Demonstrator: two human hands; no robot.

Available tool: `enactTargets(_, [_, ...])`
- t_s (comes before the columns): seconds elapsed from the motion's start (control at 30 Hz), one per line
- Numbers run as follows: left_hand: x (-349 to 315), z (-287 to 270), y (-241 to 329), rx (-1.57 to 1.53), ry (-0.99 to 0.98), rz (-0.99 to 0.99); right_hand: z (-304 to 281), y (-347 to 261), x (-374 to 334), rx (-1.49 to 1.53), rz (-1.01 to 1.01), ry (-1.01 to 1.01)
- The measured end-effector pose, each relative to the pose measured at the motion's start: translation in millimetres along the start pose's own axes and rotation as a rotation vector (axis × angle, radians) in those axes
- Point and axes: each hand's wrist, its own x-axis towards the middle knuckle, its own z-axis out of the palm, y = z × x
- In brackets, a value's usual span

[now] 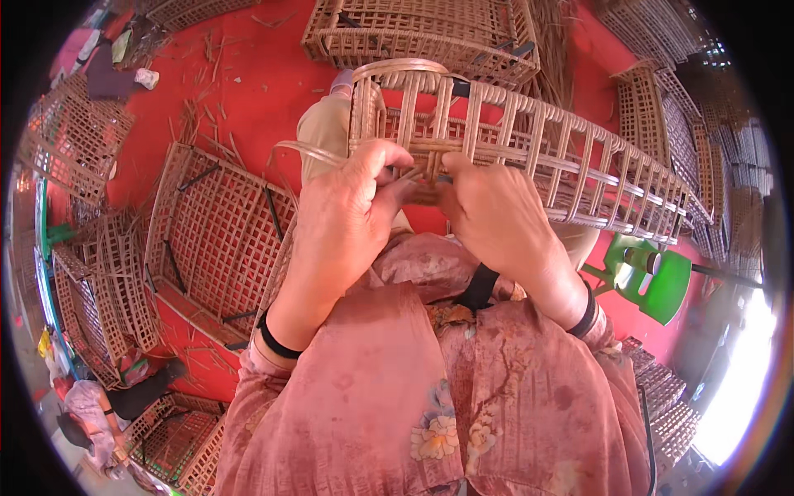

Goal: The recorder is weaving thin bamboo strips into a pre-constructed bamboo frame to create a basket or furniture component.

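A brown wicker basket (556, 126) with an open lattice side lies across my lap, its long side running off to the right. My left hand (343, 211) is closed at the near left corner, thumb and fingers pinching a wicker strand. A loose, curved strand (308, 150) sticks out to the left behind that hand. My right hand (499, 213) is closed too, thumb and fingertips pressed on the basket's woven edge close to the left fingertips. The exact crossing of the strands between the fingers is partly hidden. A small black piece (461, 88) shows at the upper rim.
Another wicker basket (422, 29) stands ahead on the red floor (256, 83), and a larger one (227, 236) lies at left. A green stool (653, 285) holding a can (642, 260) is at right. More baskets line both sides; another person (91, 417) sits at lower left.
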Motion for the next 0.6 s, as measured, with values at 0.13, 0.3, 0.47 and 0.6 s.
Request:
enactTargets(0.13, [0.0, 3.8, -4.6, -0.095, -0.023, -0.035, 5.3, 8.7, 9.2, 0.147, -0.021, 0.034])
enactTargets(0.3, [3.3, 8.6, -8.4, -0.061, 0.047, 0.016, 22.6, 11.7, -2.3, 0.318, 0.014, 0.219])
enactTargets(0.47, [8.0, 20.8, 4.6, -0.018, 0.073, 0.104, -7.2, 11.7, -29.6, 0.272, -0.007, 0.455])
enactTargets(0.6, [18.8, 38.6, 16.9, -0.289, -0.102, 0.237, -48.6, 21.0, -65.2, 0.620, 0.246, 0.452])
